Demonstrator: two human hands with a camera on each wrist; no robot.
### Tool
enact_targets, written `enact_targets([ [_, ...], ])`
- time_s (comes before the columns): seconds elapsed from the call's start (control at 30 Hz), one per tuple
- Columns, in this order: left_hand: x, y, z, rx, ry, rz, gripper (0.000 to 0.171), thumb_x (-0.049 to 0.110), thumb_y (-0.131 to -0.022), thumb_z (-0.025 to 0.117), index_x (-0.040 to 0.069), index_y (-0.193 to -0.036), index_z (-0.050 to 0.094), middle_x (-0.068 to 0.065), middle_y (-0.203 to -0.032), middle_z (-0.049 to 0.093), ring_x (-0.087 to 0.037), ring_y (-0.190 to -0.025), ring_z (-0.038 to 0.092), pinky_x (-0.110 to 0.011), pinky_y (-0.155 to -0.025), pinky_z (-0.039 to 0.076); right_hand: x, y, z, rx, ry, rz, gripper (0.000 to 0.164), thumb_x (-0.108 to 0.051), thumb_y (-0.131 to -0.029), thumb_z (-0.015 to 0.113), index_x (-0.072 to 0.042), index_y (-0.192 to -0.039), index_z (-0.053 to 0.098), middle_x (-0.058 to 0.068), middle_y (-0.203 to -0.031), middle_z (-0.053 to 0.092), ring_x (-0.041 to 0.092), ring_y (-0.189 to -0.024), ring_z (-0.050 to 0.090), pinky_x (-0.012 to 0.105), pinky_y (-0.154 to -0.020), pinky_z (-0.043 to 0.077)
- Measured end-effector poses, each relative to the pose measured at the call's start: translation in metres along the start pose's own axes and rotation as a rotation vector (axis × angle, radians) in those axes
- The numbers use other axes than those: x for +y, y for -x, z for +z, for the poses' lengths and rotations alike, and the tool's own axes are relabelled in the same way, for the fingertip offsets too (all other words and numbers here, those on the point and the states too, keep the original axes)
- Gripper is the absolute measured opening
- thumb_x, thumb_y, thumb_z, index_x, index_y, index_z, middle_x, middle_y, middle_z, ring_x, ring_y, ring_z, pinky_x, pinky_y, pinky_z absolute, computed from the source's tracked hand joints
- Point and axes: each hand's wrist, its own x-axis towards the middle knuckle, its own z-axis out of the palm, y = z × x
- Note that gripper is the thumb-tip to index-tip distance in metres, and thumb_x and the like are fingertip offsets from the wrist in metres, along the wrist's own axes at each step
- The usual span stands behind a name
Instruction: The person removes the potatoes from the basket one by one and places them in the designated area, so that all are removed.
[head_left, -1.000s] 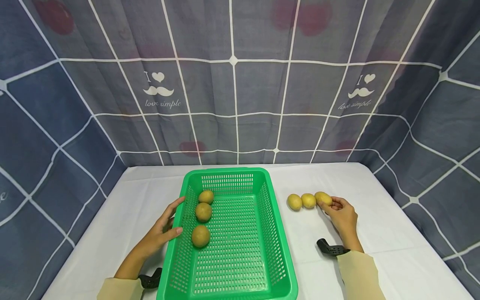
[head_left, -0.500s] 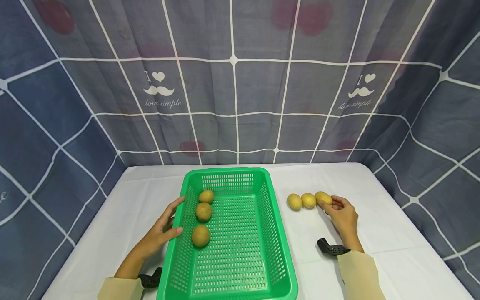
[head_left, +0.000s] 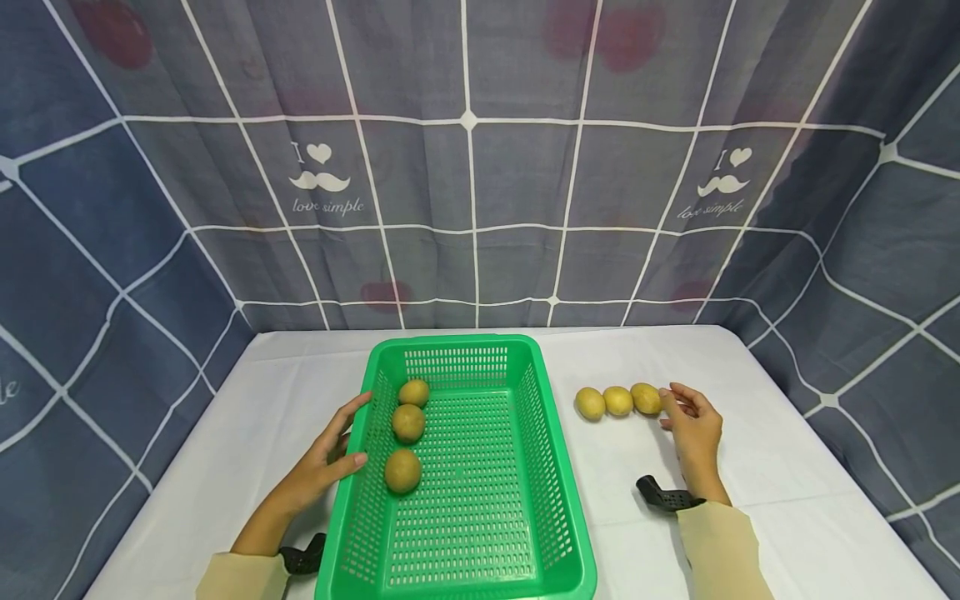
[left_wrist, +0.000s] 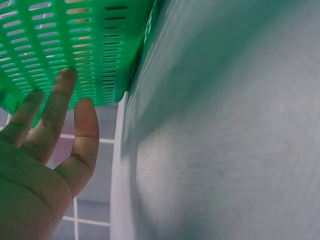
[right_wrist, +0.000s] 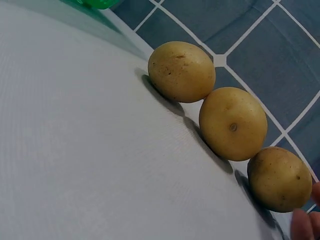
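Since half a second ago, the right hand (head_left: 697, 437) has drawn off a little to the right, and its fingers no longer hold the endmost potato (head_left: 646, 398). From the head view, that potato lies at the right end of a row of three yellow potatoes on the white surface (head_left: 795, 467), to the right of the green basket (head_left: 465, 475). The right fingers are parted and loosely bent – the thumb tip is right beside the potato, though contact is hard to tell. The left hand (head_left: 315, 467) is spread wide at the basket's left rim. Three brown round objects (head_left: 408, 423) line the basket's left side. Left wrist view: fingers reach up, apart, before the slotted basket wall. Right wrist view: the potatoes lie in a slanting row, neighbours about touching, with blurred fingertips just beside the nearest one.
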Motion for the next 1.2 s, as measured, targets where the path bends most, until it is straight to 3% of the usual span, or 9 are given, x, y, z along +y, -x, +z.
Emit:
enact_targets([
  [0.27,-0.002,-0.001,-0.001,-0.005,0.002,0.003,0.080,0.001,-0.102,0.052,0.014,-0.174,0.018,-0.044,-0.164,0.021,-0.016,-0.133,0.056,-0.033,-0.098,0.053,-0.005,0.000,0.001,0.104,-0.068,-0.083,0.024,-0.006,-0.104,0.071,0.010,-0.121,0.071,-0.017,-0.084,0.065,0.001,-0.071,0.054,0.012,-0.054,0.045],
  [0.5,-0.005,0.000,-0.001,-0.010,0.007,0.012,0.080,0.000,-0.103,0.052,0.015,-0.174,0.018,-0.045,-0.161,0.023,-0.015,-0.132,0.057,-0.034,-0.096,0.055,-0.012,0.002,0.005,0.121,-0.074,-0.141,0.008,-0.004,-0.103,0.072,0.000,-0.104,0.079,-0.017,-0.080,0.068,0.003,-0.070,0.056,0.011,-0.054,0.045],
  [0.93,-0.003,0.000,0.000,-0.005,0.015,-0.017,0.079,0.003,-0.104,0.052,0.015,-0.174,0.018,-0.044,-0.164,0.021,-0.020,-0.132,0.058,-0.036,-0.096,0.056,-0.037,0.008,0.014,-0.079,-0.046,-0.130,0.026,-0.006,-0.101,0.076,0.014,-0.117,0.072,-0.018,-0.082,0.072,0.002,-0.078,0.062,0.013,-0.063,0.050],
  [1.07,-0.003,0.001,0.000,-0.002,0.014,-0.024,0.079,0.005,-0.103,0.052,0.014,-0.174,0.018,-0.044,-0.165,0.021,-0.020,-0.133,0.058,-0.035,-0.096,0.056,-0.047,0.010,0.016,-0.191,-0.038,-0.135,0.030,-0.003,-0.101,0.074,0.016,-0.124,0.069,-0.017,-0.086,0.074,0.000,-0.080,0.066,0.013,-0.069,0.053],
  [1.2,-0.004,0.001,0.000,-0.003,0.016,-0.020,0.079,0.004,-0.103,0.052,0.016,-0.174,0.019,-0.044,-0.164,0.022,-0.020,-0.132,0.059,-0.036,-0.095,0.056,-0.059,0.016,0.017,-0.322,0.001,-0.191,0.024,-0.003,-0.101,0.075,0.009,-0.121,0.072,-0.018,-0.092,0.074,0.001,-0.087,0.068,0.014,-0.074,0.055],
])
